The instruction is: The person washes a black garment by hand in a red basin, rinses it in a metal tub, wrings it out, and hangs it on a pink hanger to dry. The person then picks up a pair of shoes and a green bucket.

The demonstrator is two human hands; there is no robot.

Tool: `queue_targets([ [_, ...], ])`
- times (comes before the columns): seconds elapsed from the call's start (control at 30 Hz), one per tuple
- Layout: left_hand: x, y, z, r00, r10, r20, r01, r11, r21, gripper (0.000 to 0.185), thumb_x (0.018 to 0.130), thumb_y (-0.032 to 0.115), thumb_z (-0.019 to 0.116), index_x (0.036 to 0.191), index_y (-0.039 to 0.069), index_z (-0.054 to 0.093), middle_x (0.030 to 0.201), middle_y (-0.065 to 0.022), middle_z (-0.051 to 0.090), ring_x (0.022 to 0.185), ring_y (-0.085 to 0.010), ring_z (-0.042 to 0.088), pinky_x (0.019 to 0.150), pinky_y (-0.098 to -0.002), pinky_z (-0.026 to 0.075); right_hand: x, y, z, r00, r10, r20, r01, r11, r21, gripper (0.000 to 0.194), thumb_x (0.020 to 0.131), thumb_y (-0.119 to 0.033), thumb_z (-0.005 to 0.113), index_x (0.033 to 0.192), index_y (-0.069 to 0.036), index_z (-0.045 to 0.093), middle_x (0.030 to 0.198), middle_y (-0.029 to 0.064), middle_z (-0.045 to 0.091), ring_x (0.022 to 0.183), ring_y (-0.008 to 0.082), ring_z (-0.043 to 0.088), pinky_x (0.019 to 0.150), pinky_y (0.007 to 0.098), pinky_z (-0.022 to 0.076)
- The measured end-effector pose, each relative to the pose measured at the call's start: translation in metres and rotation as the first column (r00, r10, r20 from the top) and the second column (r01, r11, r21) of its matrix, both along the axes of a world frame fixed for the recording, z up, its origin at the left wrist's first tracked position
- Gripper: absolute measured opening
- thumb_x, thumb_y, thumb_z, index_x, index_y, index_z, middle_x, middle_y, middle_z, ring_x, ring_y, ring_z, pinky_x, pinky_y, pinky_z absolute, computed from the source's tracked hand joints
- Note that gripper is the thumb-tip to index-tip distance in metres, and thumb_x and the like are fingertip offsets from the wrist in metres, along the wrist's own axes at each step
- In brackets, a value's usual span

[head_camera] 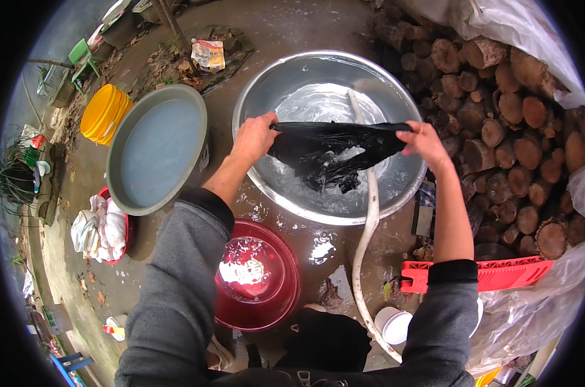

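Observation:
A wet black garment is stretched between both hands over a large metal basin of water, its lower part hanging down to the water. My left hand grips its top left corner. At its top right corner, my right hand pinches the cloth. A pale hose runs over the basin's near rim, passes behind the garment and ends in the water.
Left of the metal basin stands a grey-green tub of cloudy water, with a red basin of pale laundry beside it. A red plastic basin lies nearer. Stacked logs and a red plastic piece are at right.

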State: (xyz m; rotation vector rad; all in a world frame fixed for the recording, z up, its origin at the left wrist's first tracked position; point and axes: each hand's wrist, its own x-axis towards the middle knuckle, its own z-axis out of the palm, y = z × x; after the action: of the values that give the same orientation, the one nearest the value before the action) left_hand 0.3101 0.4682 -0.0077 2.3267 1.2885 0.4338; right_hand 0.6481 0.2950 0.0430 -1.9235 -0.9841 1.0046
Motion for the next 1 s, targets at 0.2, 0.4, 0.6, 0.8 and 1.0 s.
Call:
queue_targets([
  [0.2,0.005,-0.002,-0.023,0.940,0.227,0.255,-0.243,0.970,0.031,0.026,0.083,0.003,0.056,0.106,0.009,0.065,0.093,-0.0235,0.068,0.094,-0.0425,0.064,0.084,-0.0469,0.049,-0.021,0.035,-0.096,0.822,-0.356,0.444,0.086,0.849,0.522,0.040,0.074,0.009,0.051,0.108,-0.010,0.061,0.096,0.0189,0.068,0.091,0.0365,0.066,0.085,0.0396,0.0508],
  [0.4,0.013,-0.051,-0.096,0.916,0.185,0.357,-0.145,0.980,-0.135,0.047,0.074,-0.002,0.056,0.121,0.004,0.051,0.122,-0.0260,0.051,0.118,-0.0410,0.049,0.103,-0.0411,0.039,-0.102,0.041,-0.159,0.642,-0.066,0.764,-0.151,0.966,0.210,0.054,0.074,0.006,0.058,0.125,-0.012,0.054,0.132,0.0187,0.050,0.126,0.0363,0.047,0.101,0.0492,0.0398],
  [0.6,0.008,-0.074,-0.118,0.801,-0.254,-0.542,0.259,0.963,-0.069,0.049,0.091,0.035,0.050,0.129,0.005,0.054,0.140,-0.0216,0.047,0.129,-0.0327,0.048,0.103,-0.0433,0.042,-0.139,0.034,-0.180,0.535,0.499,0.682,-0.383,0.862,-0.331,0.067,0.077,-0.003,0.059,0.141,-0.019,0.048,0.147,0.0108,0.045,0.137,0.0291,0.041,0.110,0.0375,0.0386],
  [0.8,0.002,-0.049,-0.113,0.926,-0.041,-0.374,0.003,0.995,-0.102,0.042,0.086,0.038,0.065,0.113,0.006,0.064,0.118,-0.0179,0.063,0.102,-0.0362,0.064,0.089,-0.0464,0.050,-0.127,0.041,-0.195,0.739,0.282,0.612,-0.164,0.956,-0.243,0.058,0.073,-0.030,0.073,0.129,-0.028,0.058,0.134,0.0121,0.054,0.122,0.0293,0.054,0.100,0.0383,0.0461],
  [1.0,-0.007,-0.045,-0.101,0.912,-0.136,-0.388,0.061,0.978,-0.198,0.030,0.080,0.030,0.072,0.103,0.011,0.069,0.107,-0.0127,0.069,0.095,-0.0324,0.067,0.085,-0.0403,0.052,-0.092,0.043,-0.157,0.827,0.295,0.479,-0.243,0.955,-0.168,0.023,0.077,-0.027,0.070,0.095,-0.013,0.072,0.090,0.0130,0.072,0.091,0.0317,0.068,0.085,0.0401,0.0525],
])
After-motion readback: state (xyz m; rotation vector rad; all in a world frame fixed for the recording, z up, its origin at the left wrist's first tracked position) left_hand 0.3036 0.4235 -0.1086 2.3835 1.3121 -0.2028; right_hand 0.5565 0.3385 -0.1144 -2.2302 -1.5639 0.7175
